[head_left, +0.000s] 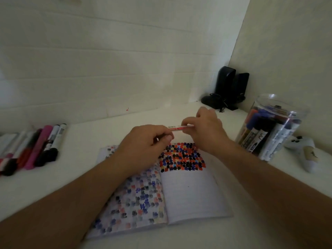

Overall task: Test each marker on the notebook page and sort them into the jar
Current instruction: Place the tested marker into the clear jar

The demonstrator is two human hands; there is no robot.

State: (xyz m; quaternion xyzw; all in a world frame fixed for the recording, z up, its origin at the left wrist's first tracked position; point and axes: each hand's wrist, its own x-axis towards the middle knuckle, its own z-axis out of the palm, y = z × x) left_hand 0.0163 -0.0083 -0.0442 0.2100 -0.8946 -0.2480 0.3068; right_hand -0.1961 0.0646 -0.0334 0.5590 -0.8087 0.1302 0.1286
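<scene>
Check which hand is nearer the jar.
Right. The right hand holds the marker just left of the jar; the left hand grips its other end, farther left.

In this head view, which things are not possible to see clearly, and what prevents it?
- Marker: both ends are hidden inside the left hand and right hand, so cap on or off is unclear.
- Notebook: the left page's top is covered by the left forearm.
- Loose markers: the row is cut off by the left edge, so no count.
- Jar: its markers overlap and blur; labels are unreadable.
</scene>
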